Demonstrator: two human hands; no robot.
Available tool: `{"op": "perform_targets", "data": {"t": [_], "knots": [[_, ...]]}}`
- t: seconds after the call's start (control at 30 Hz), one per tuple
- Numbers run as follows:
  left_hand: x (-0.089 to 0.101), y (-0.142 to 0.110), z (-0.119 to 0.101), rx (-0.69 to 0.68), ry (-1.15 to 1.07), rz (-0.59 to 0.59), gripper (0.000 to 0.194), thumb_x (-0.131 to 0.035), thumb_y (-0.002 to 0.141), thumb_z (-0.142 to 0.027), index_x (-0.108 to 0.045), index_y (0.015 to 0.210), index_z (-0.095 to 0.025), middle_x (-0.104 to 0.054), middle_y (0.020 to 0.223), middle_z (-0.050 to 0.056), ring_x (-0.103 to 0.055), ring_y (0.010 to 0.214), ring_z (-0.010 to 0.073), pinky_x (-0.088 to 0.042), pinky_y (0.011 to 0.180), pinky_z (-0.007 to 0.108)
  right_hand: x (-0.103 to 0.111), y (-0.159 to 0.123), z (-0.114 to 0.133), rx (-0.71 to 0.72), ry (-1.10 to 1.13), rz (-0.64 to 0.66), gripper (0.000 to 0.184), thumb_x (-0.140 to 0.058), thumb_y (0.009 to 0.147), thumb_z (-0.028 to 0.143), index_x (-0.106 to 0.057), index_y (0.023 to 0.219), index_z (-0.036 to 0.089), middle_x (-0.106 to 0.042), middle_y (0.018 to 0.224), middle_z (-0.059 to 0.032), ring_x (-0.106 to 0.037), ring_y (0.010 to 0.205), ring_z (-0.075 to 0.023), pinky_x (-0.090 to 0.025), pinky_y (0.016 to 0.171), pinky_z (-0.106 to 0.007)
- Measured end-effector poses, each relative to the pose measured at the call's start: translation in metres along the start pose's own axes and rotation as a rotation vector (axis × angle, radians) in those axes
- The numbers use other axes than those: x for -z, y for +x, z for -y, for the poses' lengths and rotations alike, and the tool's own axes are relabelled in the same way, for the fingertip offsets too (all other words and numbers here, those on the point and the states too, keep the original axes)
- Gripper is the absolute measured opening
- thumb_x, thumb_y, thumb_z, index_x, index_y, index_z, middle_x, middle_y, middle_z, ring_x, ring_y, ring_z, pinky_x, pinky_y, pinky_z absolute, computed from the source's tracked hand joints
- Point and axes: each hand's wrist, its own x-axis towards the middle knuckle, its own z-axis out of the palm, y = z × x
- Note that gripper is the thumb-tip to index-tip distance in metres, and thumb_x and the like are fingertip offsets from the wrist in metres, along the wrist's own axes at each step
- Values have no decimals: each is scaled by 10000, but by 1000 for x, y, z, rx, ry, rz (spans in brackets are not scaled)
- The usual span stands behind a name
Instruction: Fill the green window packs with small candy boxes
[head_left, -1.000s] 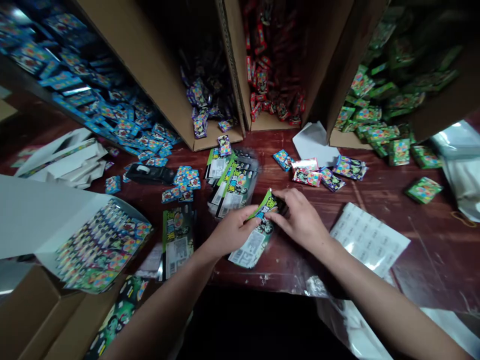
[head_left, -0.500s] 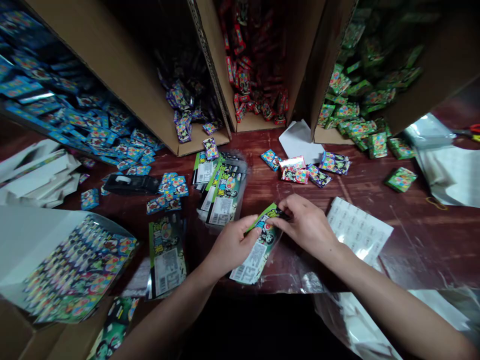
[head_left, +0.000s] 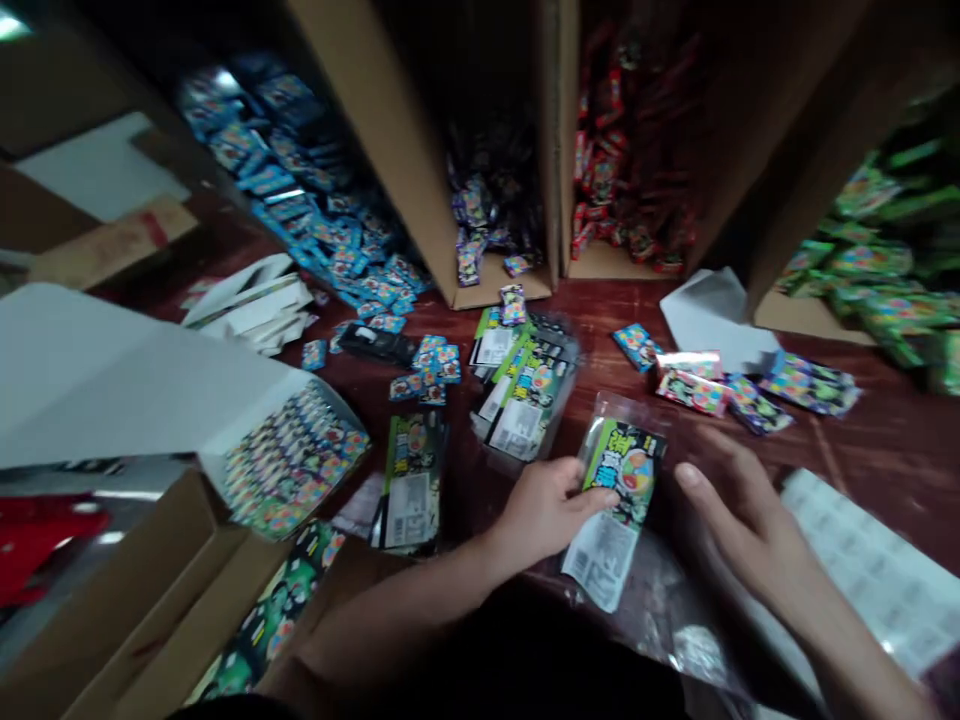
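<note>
My left hand (head_left: 551, 505) pinches the left edge of a green and black printed plastic pouch (head_left: 622, 475), its thumb lying across the front. The pouch tilts slightly, with a clear strip at its top and a pale label at its lower end. To its right, my right hand (head_left: 739, 500) is apart from it with fingers spread, somewhat blurred, holding nothing. A fanned stack of similar pouches (head_left: 529, 390) lies beyond my left hand, a small purple packet (head_left: 513, 303) at its top. More pouches (head_left: 412, 485) lie to the left.
Cardboard boxes at the back hold blue packets (head_left: 330, 230), purple packets (head_left: 472, 215), red packets (head_left: 607, 180) and green packets (head_left: 862, 250). Loose packets (head_left: 694, 390) lie beyond my right hand, a sticker sheet (head_left: 870, 560) at right. A black tool (head_left: 375, 345) and an open display box (head_left: 142, 390) are at left.
The view has swung left, so things appear farther right. My right hand has let go of the pouch and opened beside it; my left hand still holds the pouch.
</note>
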Motion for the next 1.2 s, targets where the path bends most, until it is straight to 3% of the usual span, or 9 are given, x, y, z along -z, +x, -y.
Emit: {"op": "perform_targets", "data": {"t": [0.13, 0.3, 0.5, 0.6, 0.67, 0.77, 0.9, 1.07, 1.2], "knots": [[-10, 1, 15, -10, 71, -145, 346, -660, 865, -514, -712, 919, -175, -745, 832, 58, -671, 763, 210, -506, 643, 281, -45, -17, -5, -229, -105, 111, 383, -468, 970, 594, -552, 1106, 246, -742, 951, -113, -724, 812, -292, -553, 633, -371], [7, 8, 16, -64, 206, -90, 423, -648, 878, -529, -659, 1158, -212, -760, 1020, 67, -701, 859, 221, -544, 756, 313, -72, -13, -14, -228, -224, -28, 379, -441, 977, 591, -492, 1077, 229, -732, 896, -116, -729, 758, -307, -481, 570, -326], [142, 53, 3, -147, 931, -566, 553, -599, 902, -473, -543, 1348, -152, -638, 1314, 174, -595, 1195, 352, -425, 1047, 489, -59, 17, -7, -194, -572, 196, 398, -388, 1013, 575, -519, 1124, 216, -734, 820, -84, -727, 751, -297, -446, 597, -325], [206, 80, 2, -13, 1264, -645, 688, -591, 874, -506, -524, 1347, -10, -618, 1256, 273, -560, 1196, 434, -401, 1029, 548, -30, 56, 2, -118, -700, 58, 519, -364, 988, 656, -527, 1210, 216, -726, 1024, -120, -696, 961, -316, -494, 710, -369], [221, 94, -5, 4, 1329, -664, 711, -581, 872, -512, -523, 1344, 18, -608, 1241, 287, -538, 1209, 441, -401, 1026, 539, -6, 89, 0, -51, -822, -48, 553, -380, 997, 610, -506, 1283, 154, -658, 1199, -189, -603, 1145, -357, -493, 859, -435], [199, 117, -30, -219, 1332, -534, 576, -532, 911, -398, -528, 1372, -51, -589, 1316, 226, -507, 1257, 381, -376, 1077, 484, 25, 134, -13, 37, -932, 63, 702, -614, 902, 484, -381, 1464, 133, -490, 1444, -213, -456, 1297, -402, -437, 1004, -507], [116, 165, -72, -609, 1283, -145, 535, -472, 912, -211, -483, 1444, -155, -511, 1468, 108, -434, 1344, 280, -308, 1152, 402, 47, 161, -28, 78, -929, 182, 859, -763, 746, 456, -395, 1487, 227, -438, 1507, -140, -421, 1325, -390, -436, 1037, -492], [32, 226, -98, -612, 1360, 155, 880, -553, 788, -99, -202, 1592, -168, -273, 1652, 90, -283, 1469, 269, -293, 1148, 385, 80, 144, -47, 2, -964, 90, 564, -503, 906, 261, -442, 1433, 70, -518, 1331, -251, -479, 1228, -406, -418, 1012, -537], [14, 241, -106, -556, 1425, 169, 891, -583, 769, -97, -222, 1583, -133, -509, 1482, 172, -444, 1366, 286, -320, 1108, 398, 105, 117, -68, 32, -933, 222, 635, -629, 825, 209, -473, 1438, 159, -546, 1356, -165, -512, 1212, -349, -415, 1050, -463]]}}
